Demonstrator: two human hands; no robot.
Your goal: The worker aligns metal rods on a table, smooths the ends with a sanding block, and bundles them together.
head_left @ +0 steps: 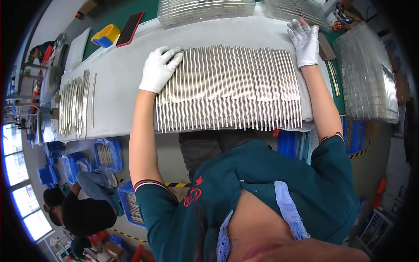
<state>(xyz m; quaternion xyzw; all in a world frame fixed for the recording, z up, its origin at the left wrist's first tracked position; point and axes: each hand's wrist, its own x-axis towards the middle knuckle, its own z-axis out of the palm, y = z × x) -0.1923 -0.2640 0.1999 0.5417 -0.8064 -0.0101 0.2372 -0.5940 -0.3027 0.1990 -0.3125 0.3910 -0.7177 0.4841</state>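
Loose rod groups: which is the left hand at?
The wide central row: the left hand rests at its left edge; the smaller bunch lies apart, farther left.

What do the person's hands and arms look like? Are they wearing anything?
The left hand and right hand wear white gloves that end at the wrist. One fingertip seems to poke out of the right one. The forearms are bare up to short, dark teal-green sleeves. The left cuff has thin red and white stripes.

Left hand [160,70] on the rods [231,87] lining the table's [118,87] near edge; right hand [304,43], fingers stretched, towards the far right corner!
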